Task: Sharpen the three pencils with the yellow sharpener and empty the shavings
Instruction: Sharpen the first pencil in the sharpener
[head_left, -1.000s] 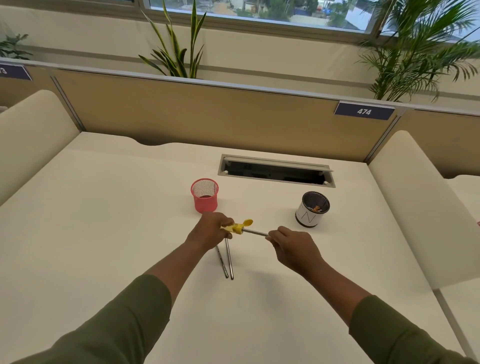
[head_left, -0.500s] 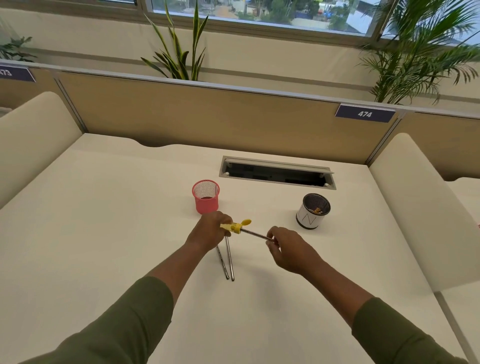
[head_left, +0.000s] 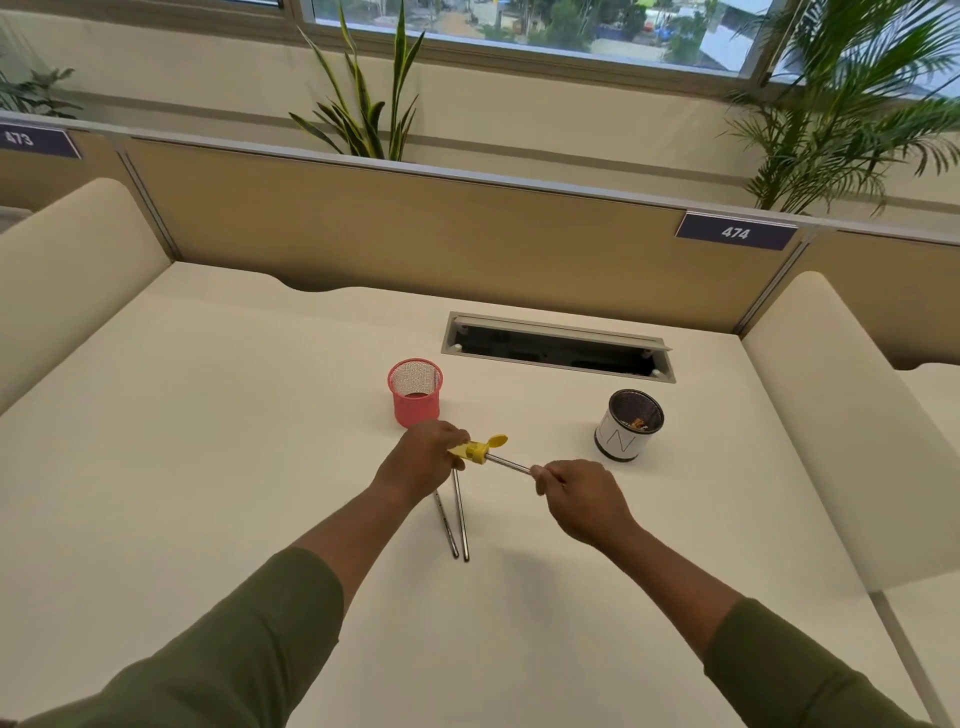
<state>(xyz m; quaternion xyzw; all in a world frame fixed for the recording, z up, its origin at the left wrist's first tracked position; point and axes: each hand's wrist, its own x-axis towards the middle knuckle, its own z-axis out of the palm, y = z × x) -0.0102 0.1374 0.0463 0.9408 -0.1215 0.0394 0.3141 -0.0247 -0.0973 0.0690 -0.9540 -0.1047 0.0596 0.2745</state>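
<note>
Fingers of the left hand (head_left: 423, 460) hide most of the yellow sharpener (head_left: 474, 451), which that hand grips above the tabletop (head_left: 208, 467), its lid flipped open. The pencil (head_left: 511, 464) runs from the sharpener to the right hand (head_left: 582, 501), which pinches its far end; the tip is hidden inside. Two more pencils (head_left: 454, 519) lie below, partly covered by the left wrist.

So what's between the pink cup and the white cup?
In the head view, only bare desk lies between the pink cup and the white cup; the yellow sharpener sits nearer the camera.
</note>
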